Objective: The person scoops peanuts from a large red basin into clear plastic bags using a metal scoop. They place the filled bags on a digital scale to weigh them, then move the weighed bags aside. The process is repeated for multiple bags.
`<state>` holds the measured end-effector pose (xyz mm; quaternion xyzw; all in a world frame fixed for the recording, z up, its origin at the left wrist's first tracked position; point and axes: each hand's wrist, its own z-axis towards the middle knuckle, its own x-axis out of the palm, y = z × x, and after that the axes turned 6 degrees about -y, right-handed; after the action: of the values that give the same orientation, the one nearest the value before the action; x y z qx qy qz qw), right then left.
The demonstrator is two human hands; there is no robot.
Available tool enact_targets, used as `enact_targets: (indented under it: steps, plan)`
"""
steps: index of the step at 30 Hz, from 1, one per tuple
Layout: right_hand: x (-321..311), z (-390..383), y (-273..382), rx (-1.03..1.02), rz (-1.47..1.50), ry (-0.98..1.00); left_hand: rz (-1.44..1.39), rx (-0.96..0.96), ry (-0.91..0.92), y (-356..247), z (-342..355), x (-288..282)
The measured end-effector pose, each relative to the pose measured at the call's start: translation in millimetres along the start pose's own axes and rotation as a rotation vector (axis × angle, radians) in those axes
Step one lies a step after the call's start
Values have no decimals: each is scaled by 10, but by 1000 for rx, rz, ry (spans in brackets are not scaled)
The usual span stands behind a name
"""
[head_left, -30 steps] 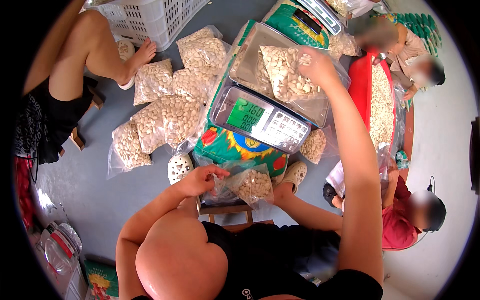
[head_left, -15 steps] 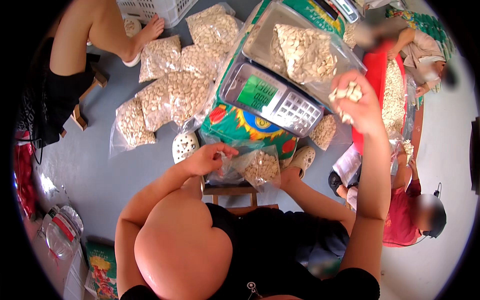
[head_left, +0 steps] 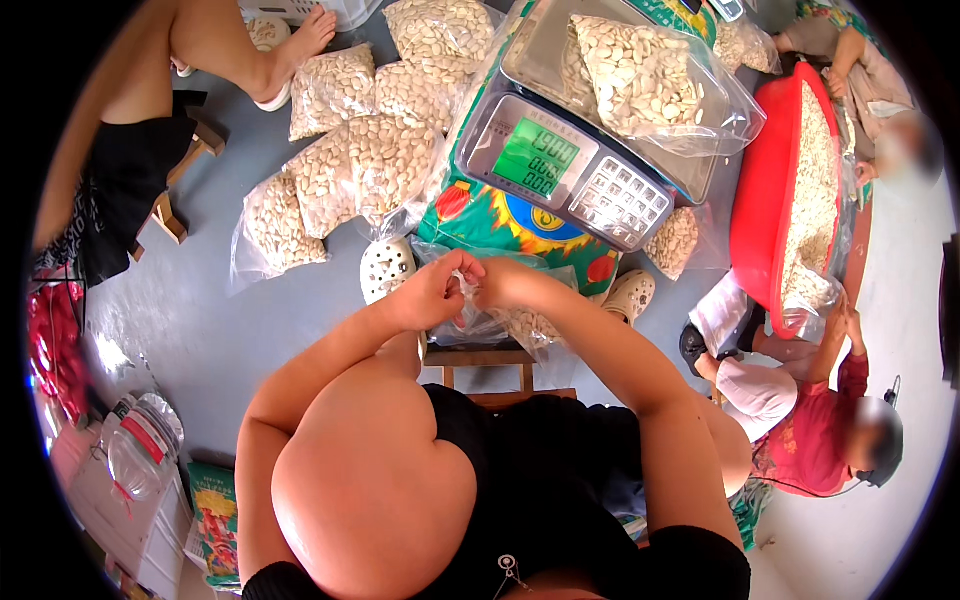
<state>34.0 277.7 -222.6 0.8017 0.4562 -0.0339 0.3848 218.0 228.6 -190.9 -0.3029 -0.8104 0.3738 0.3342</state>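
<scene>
My left hand (head_left: 437, 292) is curled in front of the scale, its fingertips at the clear plastic beside my right hand; what they pinch, if anything, I cannot make out. Close against it is my right hand (head_left: 503, 285), back upward, with its fingers mostly hidden. Beneath my right hand and wrist lies a partly filled clear bag (head_left: 532, 326) of flat, pale seeds. Beyond my hands, a digital scale (head_left: 560, 170) with a lit green display rests on a green printed sack (head_left: 490, 226). A clear bag of seeds (head_left: 640, 80) lies on its metal pan, its loose plastic mouth toward the right.
Several filled seed bags (head_left: 372, 165) lie on the grey floor left of the scale. Another small bag (head_left: 673, 243) is at its right. A red tub (head_left: 770, 180) of seeds stands farther right, with co-workers (head_left: 815, 440) beside it. At left, another person's bare foot (head_left: 305, 42) shows.
My right hand, which held loose seeds beside the scale's pan, has come down and left to meet my left hand. The view has shifted slightly.
</scene>
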Motion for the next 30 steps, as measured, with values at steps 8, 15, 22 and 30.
enact_targets:
  steps: [8,15,22,30]
  plan:
    - [556,467,-314,41,412,-272,36,74,-188,230,81,-60]
    - [-842,-850,573,-290,-14,-429,28,16,-192,110,10,-72]
    - [-2431,-1418,656,-130,-603,-1162,80,35,-154,84,43,-45]
    - [-2911,-272,-190,170,-782,-1112,82,-5,-135,51,64,-35]
